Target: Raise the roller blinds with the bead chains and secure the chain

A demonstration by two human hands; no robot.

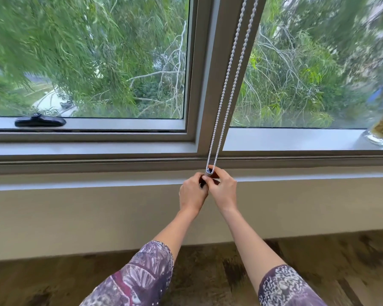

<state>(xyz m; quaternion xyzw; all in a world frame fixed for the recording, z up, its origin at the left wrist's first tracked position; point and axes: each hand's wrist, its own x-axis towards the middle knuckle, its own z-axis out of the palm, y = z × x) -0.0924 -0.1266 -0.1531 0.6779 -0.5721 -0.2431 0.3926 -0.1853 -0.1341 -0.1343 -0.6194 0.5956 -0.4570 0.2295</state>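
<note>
- Two strands of one bead chain (227, 85) run down the grey mullion (210, 69) between the panes and meet in a loop at the bottom, where a small grey chain holder (209, 172) sits against the lower window frame.
- No blind fabric shows in either pane; both give a clear look at trees, so I judge the raising part done, or nearly so, at least for what this view covers.
- What is left appears to be the securing: the loop is seated in the holder, and both hands are working right at it.
- The left hand (192, 191) is curled closed, thumb and forefinger pinching something at the base of the holder; exactly what lies between the fingertips is too small to tell.
- The right hand (223, 188) is also curled in, its fingers wrapped around the holder from the other side, touching the left hand's fingertips.
- Whether the holder is fixed to the wall yet or only held in place, I cannot tell.
- Counted: one chain loop, one holder, two window panes, one black window latch (40, 121) on the left sill, one glass jar (379, 133) at the far right sill, two patterned sleeves.
</note>
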